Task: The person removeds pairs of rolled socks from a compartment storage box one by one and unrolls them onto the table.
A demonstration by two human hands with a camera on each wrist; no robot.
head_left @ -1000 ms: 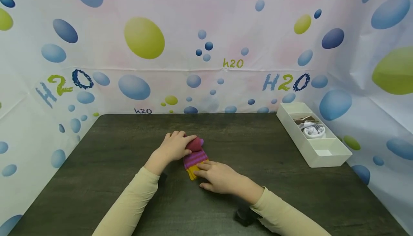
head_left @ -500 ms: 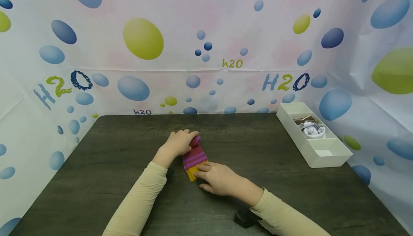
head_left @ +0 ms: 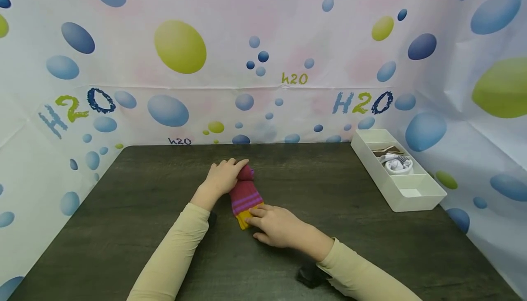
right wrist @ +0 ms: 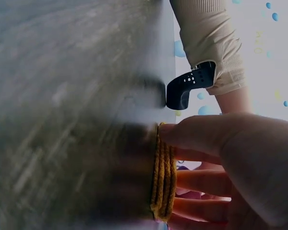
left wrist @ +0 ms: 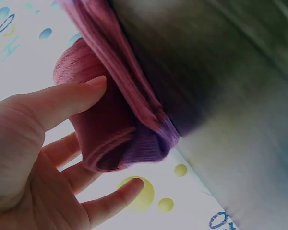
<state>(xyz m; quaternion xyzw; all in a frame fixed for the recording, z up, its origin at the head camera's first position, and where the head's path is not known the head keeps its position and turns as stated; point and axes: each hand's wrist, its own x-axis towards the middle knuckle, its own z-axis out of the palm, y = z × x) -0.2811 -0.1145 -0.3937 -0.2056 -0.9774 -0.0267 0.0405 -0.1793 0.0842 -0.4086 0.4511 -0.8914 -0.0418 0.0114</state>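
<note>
A maroon sock (head_left: pixel 246 190) with purple stripes and a yellow cuff lies on the dark table (head_left: pixel 136 182), partly rolled up from its far end. It looks layered, perhaps a pair. My left hand (head_left: pixel 222 177) holds the roll; in the left wrist view its thumb lies on the near side of the roll (left wrist: pixel 103 124), with fingers behind. A purple patch shows at the roll's edge. My right hand (head_left: pixel 277 225) rests its extended fingers on the yellow cuff. In the right wrist view the thumb touches the edge of the ribbed cuff (right wrist: pixel 164 177).
A white divided box (head_left: pixel 376 182) stands at the right. One compartment holds a rolled white sock (head_left: pixel 398 166) and a brown-and-white cloth item (head_left: pixel 389 151). A black wrist device (head_left: pixel 309 276) sits under the right forearm. A printed sheet (head_left: pixel 263 26) hangs behind the table.
My left hand and the roll have moved away from the cuff, toward the table's back. More flat maroon fabric shows between roll and stripes. My right hand has stayed on the cuff.
</note>
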